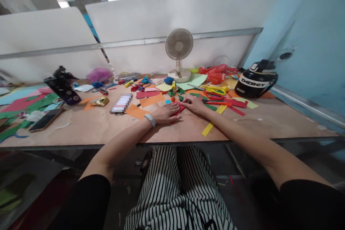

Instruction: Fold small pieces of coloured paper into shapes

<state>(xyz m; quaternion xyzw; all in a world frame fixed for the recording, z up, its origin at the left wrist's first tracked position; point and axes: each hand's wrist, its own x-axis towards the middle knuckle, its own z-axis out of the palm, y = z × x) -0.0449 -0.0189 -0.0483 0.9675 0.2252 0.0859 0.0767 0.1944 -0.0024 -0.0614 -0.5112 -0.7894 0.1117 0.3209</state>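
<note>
My left hand (166,113), with a pale band on the wrist, lies flat with fingers stretched over a small red paper piece (181,108) on the table. My right hand (193,104) meets it from the other side, fingers pinched together at the edge of that red piece; what sits between the fingertips is too small to make out. Beside the right hand are yellow-handled scissors (215,90), red-handled scissors (218,102) and a yellow paper strip (214,120). Orange paper (136,111) and a small blue square (168,101) are near my left hand.
A small fan (179,45) stands at the back of the table. To the right is a large black jug (256,79); leftward are a phone (122,103), another phone (46,120), a tape dispenser (101,101) and a dark tumbler (63,89). Coloured paper scraps (29,106) cover the far left.
</note>
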